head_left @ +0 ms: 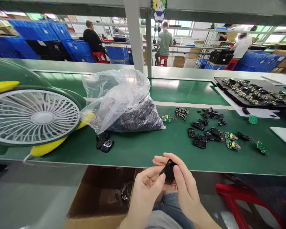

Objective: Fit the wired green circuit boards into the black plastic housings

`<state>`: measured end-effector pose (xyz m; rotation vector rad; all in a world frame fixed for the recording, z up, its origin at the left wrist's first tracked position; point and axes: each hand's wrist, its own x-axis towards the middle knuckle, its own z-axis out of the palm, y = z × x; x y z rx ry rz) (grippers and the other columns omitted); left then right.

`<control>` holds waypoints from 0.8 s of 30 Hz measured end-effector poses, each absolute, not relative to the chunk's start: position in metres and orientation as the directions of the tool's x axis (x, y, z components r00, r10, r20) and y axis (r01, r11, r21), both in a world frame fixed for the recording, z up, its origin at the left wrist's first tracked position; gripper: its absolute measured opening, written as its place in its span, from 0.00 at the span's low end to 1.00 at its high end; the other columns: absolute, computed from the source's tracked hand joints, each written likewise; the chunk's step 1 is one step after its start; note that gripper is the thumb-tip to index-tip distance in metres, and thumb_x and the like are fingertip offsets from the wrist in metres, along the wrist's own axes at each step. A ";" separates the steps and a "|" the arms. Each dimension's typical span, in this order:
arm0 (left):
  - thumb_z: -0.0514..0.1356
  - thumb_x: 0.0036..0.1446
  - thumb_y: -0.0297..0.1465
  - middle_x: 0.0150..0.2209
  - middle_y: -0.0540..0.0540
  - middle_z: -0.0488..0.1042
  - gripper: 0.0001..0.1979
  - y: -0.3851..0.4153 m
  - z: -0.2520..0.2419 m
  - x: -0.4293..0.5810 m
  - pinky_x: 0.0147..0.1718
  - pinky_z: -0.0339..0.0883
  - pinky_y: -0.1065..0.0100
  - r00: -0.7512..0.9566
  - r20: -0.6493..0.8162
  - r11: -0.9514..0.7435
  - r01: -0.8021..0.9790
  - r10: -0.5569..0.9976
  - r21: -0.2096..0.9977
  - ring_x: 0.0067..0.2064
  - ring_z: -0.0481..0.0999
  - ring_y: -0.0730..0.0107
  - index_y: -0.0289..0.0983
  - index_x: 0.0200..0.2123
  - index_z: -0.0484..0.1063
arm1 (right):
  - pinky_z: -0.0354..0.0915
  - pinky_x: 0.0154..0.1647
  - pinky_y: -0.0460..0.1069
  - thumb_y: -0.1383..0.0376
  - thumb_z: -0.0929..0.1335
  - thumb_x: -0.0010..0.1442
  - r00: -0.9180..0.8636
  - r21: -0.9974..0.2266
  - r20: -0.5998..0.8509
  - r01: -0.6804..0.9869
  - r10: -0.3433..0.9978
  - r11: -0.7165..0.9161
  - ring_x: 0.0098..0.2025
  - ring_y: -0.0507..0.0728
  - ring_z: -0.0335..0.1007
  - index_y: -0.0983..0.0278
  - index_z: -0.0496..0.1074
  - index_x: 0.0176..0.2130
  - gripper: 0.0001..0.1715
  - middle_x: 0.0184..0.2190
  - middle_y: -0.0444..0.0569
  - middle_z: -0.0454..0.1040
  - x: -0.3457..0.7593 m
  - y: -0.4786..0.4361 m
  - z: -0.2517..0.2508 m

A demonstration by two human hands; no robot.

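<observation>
Between my two hands, just off the table's front edge, is a small black plastic housing [168, 172]. My left hand [149, 181] pinches its left side, thumb in front. My right hand [184, 181] grips the right side with thumb and fingers. Fingers cover much of the piece. On the green table [138, 152] beyond lie black plastic shells [200, 141], small metal parts [181, 113] in a heap and a pile of small black parts [211, 113]. Green circuit boards [231, 141] with wires rest to the right. Two glossy black shells [107, 145] sit at the left.
A clear plastic bag [131, 108] full of black parts stands at the table's middle. At the left is a fan [43, 117]. A black tray [252, 92] holds boards at the right. Below are a cardboard box [97, 194] and a red stool [238, 203]. Several people sit further back.
</observation>
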<state>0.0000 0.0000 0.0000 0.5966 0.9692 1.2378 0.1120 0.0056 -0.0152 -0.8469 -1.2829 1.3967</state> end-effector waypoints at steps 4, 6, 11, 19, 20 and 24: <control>0.69 0.47 0.36 0.33 0.42 0.80 0.13 -0.001 -0.004 -0.003 0.29 0.77 0.69 0.068 -0.307 0.295 -0.523 0.949 0.799 0.29 0.79 0.64 0.36 0.36 0.82 | 0.67 0.55 0.50 0.57 0.55 0.70 -0.220 -0.971 0.049 -0.239 0.974 -0.005 0.53 0.53 0.70 0.50 0.65 0.55 0.18 0.51 0.44 0.74 0.112 0.010 -0.013; 0.68 0.47 0.37 0.34 0.42 0.80 0.14 -0.002 -0.004 -0.005 0.30 0.77 0.68 0.098 -0.299 0.303 -0.543 0.949 0.783 0.30 0.80 0.63 0.35 0.36 0.81 | 0.68 0.54 0.51 0.56 0.56 0.70 -0.219 -0.967 0.014 -0.253 0.976 -0.043 0.53 0.54 0.71 0.51 0.66 0.55 0.19 0.51 0.45 0.74 0.112 0.011 -0.012; 0.69 0.46 0.37 0.33 0.41 0.80 0.14 -0.001 -0.003 -0.005 0.31 0.77 0.68 0.074 -0.300 0.287 -0.571 0.951 0.769 0.31 0.80 0.63 0.34 0.35 0.81 | 0.69 0.54 0.53 0.54 0.56 0.69 -0.197 -0.968 -0.013 -0.243 0.980 -0.062 0.52 0.56 0.71 0.53 0.67 0.55 0.20 0.50 0.47 0.75 0.110 0.012 -0.011; 0.67 0.49 0.40 0.29 0.44 0.78 0.14 -0.003 -0.013 -0.005 0.26 0.75 0.72 -0.017 -0.271 0.240 -0.417 0.962 0.877 0.29 0.77 0.66 0.34 0.31 0.79 | 0.67 0.56 0.52 0.61 0.55 0.71 -0.237 -0.984 0.180 -0.029 0.955 0.178 0.56 0.54 0.68 0.50 0.61 0.58 0.19 0.54 0.45 0.72 0.106 0.002 -0.024; 0.66 0.50 0.40 0.29 0.44 0.78 0.14 -0.004 -0.014 -0.004 0.26 0.74 0.73 -0.040 -0.256 0.217 -0.410 0.966 0.886 0.29 0.77 0.66 0.34 0.32 0.79 | 0.67 0.56 0.52 0.62 0.55 0.71 -0.237 -0.977 0.211 -0.025 0.948 0.211 0.56 0.54 0.68 0.49 0.60 0.59 0.20 0.55 0.44 0.71 0.105 0.001 -0.026; 0.66 0.51 0.40 0.29 0.47 0.76 0.13 -0.006 -0.018 -0.002 0.25 0.72 0.76 -0.107 -0.198 0.136 -0.418 0.974 0.898 0.28 0.75 0.70 0.35 0.32 0.79 | 0.66 0.57 0.53 0.64 0.56 0.70 -0.203 -0.956 0.291 -0.035 0.935 0.290 0.58 0.55 0.66 0.50 0.59 0.59 0.20 0.57 0.45 0.68 0.102 -0.002 -0.030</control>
